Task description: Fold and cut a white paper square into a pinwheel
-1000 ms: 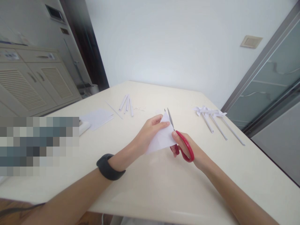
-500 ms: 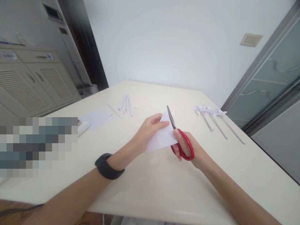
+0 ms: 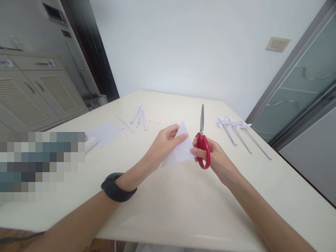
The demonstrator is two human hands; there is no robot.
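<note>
A folded white sheet of paper, pointed at the top, is pinched between the thumb and fingers of my left hand. My right hand is closed on red-handled scissors. Their metal blades lie together and point up and away, to the right of the paper. The thumb of my right hand is at the paper's right corner. Part of the paper is hidden behind my left thumb.
White paper pinwheels on rolled sticks lie at the right. Several rolled paper tubes, a thin stick and small paper scraps lie at the back left. Loose sheets are farther left on the white table.
The scissors have swung away from the paper to the right and turned more upright in my right hand. My left hand keeps its pinch on the paper. The view has shifted slightly.
</note>
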